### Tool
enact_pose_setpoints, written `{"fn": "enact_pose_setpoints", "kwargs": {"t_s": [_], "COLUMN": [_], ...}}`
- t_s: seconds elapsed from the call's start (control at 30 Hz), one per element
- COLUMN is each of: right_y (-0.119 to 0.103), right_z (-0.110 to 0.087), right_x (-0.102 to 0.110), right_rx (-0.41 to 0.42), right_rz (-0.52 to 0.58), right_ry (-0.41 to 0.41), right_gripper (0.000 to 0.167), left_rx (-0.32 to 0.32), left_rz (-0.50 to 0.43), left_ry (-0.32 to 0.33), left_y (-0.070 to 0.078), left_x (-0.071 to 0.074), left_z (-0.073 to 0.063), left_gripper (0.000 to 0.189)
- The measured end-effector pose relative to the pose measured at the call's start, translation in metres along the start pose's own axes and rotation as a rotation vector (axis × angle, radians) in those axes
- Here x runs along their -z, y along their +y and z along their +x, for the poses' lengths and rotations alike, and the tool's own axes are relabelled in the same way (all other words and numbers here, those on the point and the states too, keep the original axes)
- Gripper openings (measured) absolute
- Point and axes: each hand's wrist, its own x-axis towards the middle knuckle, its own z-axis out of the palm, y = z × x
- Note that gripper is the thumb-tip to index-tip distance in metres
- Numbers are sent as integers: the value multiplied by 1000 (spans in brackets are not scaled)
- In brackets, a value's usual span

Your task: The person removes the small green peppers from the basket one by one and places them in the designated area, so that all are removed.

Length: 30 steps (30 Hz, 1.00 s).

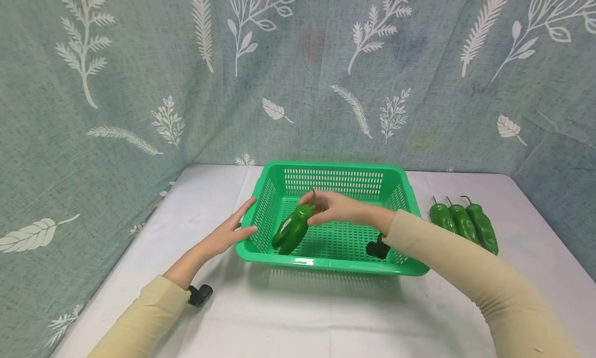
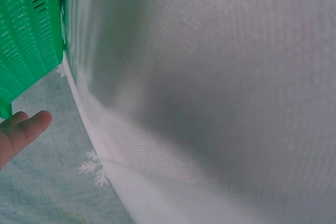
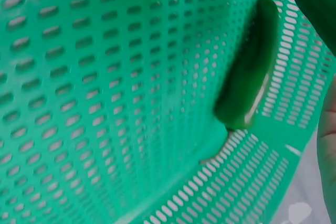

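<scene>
In the head view, my right hand (image 1: 332, 207) is inside the green plastic basket (image 1: 332, 268), gripping a green pepper (image 1: 301, 221) near its stem end, with the stem pointing up. Beside it, partly covered, is another green pepper (image 1: 281, 235). The right wrist view shows this second pepper (image 3: 251, 66) lying along the basket wall, while the held pepper (image 3: 317, 3) enters at the upper right corner. My left hand (image 1: 228, 235) rests at the basket's left rim with fingers and thumb extended. Only its fingertips (image 2: 34, 125) appear in the left wrist view.
Right of the basket, three green peppers (image 1: 463, 223) lie side by side on the white tablecloth (image 1: 279, 322). A patterned grey-green curtain (image 1: 326, 115) stands behind the table and along its sides. Black wrist cameras (image 1: 201, 296) are strapped at both wrists.
</scene>
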Motion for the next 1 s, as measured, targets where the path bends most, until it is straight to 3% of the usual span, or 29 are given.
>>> {"fn": "enact_pose_setpoints", "kwargs": {"t_s": [0.27, 0.57, 0.77, 1.0], "right_y": [-8, -18, -23, -22], "right_z": [-18, -45, -67, -94], "right_x": [23, 44, 59, 76], "right_rx": [18, 55, 128, 246], "right_rz": [-20, 83, 122, 218], "right_ry": [111, 292, 417, 478], "right_gripper": [42, 49, 38, 26], "left_rx": [-1, 5, -13, -8], "left_rz": [8, -1, 3, -3], "left_ry": [-1, 3, -1, 4], "left_y": [-1, -2, -2, -2], "left_x": [0, -1, 0, -1], "left_z": [1, 0, 1, 0], "left_gripper": [70, 70, 69, 69]}}
